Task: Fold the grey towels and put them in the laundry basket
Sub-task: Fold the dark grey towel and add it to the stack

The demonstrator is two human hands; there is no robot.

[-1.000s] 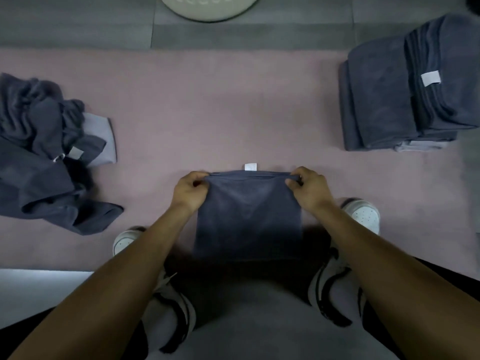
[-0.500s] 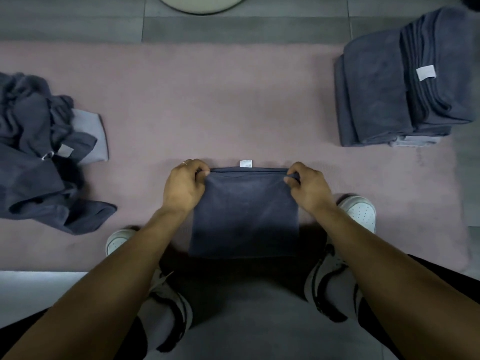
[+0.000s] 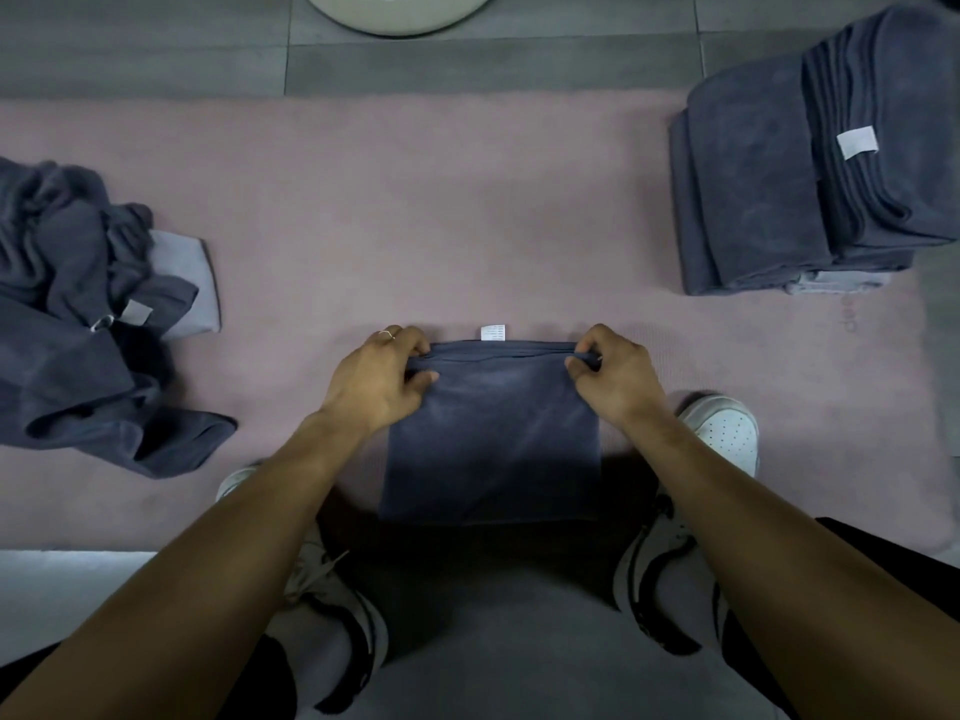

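A folded dark grey towel (image 3: 493, 439) lies flat on the pink mat (image 3: 415, 210) between my feet, a white label at its far edge. My left hand (image 3: 379, 381) pinches the towel's far left corner, and my right hand (image 3: 613, 376) pinches the far right corner. A stack of folded grey towels (image 3: 779, 174) stands at the right of the mat. A heap of unfolded grey towels (image 3: 78, 314) lies at the left. The round rim of a pale basket (image 3: 400, 18) shows at the top edge.
My two white shoes (image 3: 722, 428) stand on the mat's near edge on either side of the towel. Grey floor tiles (image 3: 156, 49) run beyond the mat. A pale strip of floor (image 3: 62, 584) lies at the lower left.
Both hands keep their grip on the towel's far corners and have barely shifted. The head camera has tilted slightly, so the scene sits a little differently in view.
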